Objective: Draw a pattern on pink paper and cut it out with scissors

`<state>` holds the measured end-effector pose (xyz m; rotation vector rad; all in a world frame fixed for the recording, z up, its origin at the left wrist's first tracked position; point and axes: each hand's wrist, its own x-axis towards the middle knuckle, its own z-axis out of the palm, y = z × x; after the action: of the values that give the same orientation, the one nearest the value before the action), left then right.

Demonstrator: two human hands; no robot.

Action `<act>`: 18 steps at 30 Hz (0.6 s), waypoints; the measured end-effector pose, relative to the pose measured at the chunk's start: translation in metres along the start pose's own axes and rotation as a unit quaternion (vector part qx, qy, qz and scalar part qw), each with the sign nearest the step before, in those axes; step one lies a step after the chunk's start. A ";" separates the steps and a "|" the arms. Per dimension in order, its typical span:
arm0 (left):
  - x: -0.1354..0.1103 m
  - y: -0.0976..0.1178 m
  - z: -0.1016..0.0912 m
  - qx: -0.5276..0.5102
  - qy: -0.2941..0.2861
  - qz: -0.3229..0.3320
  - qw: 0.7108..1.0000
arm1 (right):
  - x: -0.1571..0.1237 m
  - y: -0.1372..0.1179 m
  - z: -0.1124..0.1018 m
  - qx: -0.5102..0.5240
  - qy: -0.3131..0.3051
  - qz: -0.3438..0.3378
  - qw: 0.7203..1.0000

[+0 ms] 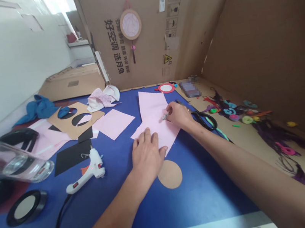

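Observation:
My left hand (146, 151) lies flat, fingers together and stretched out, pressing down the near edge of a pink paper sheet (153, 108) on the blue table top (121, 207). My right hand (179, 114) rests on the same sheet further back, fingers pinched round a small pen (165, 116) whose tip touches the paper. A brown cardboard disc (169, 173) lies just right of my left wrist. Black-handled scissors (205, 118) lie beside my right wrist.
A white glue gun (88, 173) with a black cord lies to the left. Another pink sheet (113, 123), cut cardboard (76, 120), black paper (70, 155), a glass jar (6, 160) and tape roll (25, 207) sit left. Coloured trims (242, 113) lie right. Cardboard walls (155, 25) stand behind.

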<state>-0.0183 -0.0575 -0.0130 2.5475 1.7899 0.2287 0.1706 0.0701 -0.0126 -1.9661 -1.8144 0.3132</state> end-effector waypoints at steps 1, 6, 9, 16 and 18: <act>0.000 0.000 0.000 -0.002 0.001 -0.002 1.000 | 0.001 0.002 0.001 0.016 0.013 -0.005 1.000; -0.001 0.002 0.000 -0.009 -0.002 -0.006 1.000 | 0.013 0.009 -0.014 0.059 0.137 -0.054 0.987; -0.001 0.003 0.001 -0.005 0.006 -0.008 1.000 | 0.024 0.004 -0.032 0.088 0.206 -0.074 0.972; 0.002 0.002 0.003 -0.011 0.000 -0.005 1.000 | 0.038 -0.061 -0.023 0.186 0.197 -0.127 0.954; 0.002 0.001 0.005 -0.020 0.006 -0.005 1.000 | 0.042 -0.086 -0.010 0.207 0.191 -0.137 0.950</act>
<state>-0.0157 -0.0558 -0.0175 2.5146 1.7845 0.2768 0.1040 0.1130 0.0415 -1.3590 -1.5849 0.1872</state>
